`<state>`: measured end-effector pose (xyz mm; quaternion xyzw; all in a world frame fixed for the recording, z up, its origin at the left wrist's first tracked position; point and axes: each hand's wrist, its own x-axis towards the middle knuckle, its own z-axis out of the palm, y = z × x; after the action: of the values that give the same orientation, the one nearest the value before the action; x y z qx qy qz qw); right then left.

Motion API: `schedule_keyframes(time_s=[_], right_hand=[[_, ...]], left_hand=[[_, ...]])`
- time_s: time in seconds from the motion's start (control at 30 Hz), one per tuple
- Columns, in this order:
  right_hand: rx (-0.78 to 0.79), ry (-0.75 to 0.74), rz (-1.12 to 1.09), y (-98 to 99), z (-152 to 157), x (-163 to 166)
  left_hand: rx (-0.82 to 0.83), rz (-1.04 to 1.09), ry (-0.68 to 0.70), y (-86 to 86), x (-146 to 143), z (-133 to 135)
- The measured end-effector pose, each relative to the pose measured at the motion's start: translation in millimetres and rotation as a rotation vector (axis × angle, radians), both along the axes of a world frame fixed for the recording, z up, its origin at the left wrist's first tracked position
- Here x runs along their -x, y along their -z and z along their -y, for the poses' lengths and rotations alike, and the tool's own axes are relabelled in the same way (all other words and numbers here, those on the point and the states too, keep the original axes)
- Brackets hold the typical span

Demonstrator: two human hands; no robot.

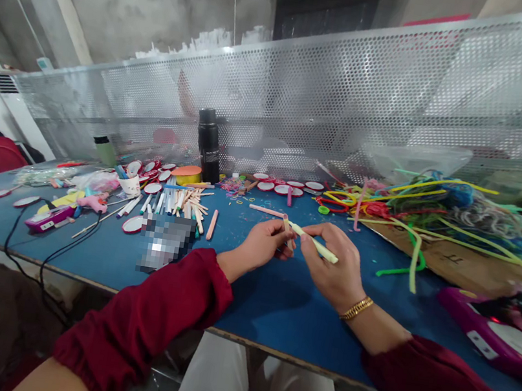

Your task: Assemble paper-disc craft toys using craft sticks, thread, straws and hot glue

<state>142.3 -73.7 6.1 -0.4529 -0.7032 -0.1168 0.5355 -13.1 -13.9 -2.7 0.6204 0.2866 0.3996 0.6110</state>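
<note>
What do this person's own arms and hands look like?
The left hand and right hand wear no gloves. A gold-coloured, linked band circles the right wrist. Dark red sleeves cover both forearms; the left sleeve looks gathered at both ends. The right sleeve runs into shadow.

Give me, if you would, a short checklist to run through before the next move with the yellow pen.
1. Right hand gripping the yellow pen: ok.
2. Left hand holding the small pale piece: ok.
3. Pen's end touching that piece: cannot tell; they overlap in view.
4. Black bottle upright and away from both hands: ok.
5. Black cords kept off the table's front edge: not ok, they hang over it.
</note>
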Motion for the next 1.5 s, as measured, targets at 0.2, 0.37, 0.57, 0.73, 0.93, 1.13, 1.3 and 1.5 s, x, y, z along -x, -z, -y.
schedule_keyframes(time_s=[0.2, 0.37, 0.57, 0.73, 0.93, 1.13, 1.3, 1.5], right_hand=[[0.015, 0.006, -0.008, -1.6, 0.4, 0.2], [-0.028, 0.0, 0.0, -1.6, 1.4, 0.1], [-0.06, -0.002, 0.018, 0.6, -0.5, -1.3], [-0.034, -0.012, 0.016, 1.2, -0.3, -1.2], [-0.014, -0.007, 0.008, 0.2, 0.5, -0.3], [-0.022, 0.013, 0.013, -0.4, -0.9, -1.2], [-0.032, 0.011, -0.012, -2.0, 1.0, 0.1], [-0.025, -0.01, 0.001, -1.0, 0.5, -0.3]], left_hand=[[-0.002, -0.013, -0.002, -1.6, 1.1, 1.5], [0.011, 0.003, 0.003, -5.4, 1.4, 4.3], [0.034, 0.006, 0.005, -4.6, 0.7, 5.5], [0.011, 0.023, 0.023, -0.8, 0.5, 1.9], [-0.003, 0.017, 0.007, 0.8, 1.2, 0.6], [0.004, 0.002, 0.023, -1.8, 0.8, 3.6], [0.014, 0.019, 0.013, -4.4, 1.0, 4.6], [0.047, 0.021, -0.003, -4.8, -0.4, 5.4]])
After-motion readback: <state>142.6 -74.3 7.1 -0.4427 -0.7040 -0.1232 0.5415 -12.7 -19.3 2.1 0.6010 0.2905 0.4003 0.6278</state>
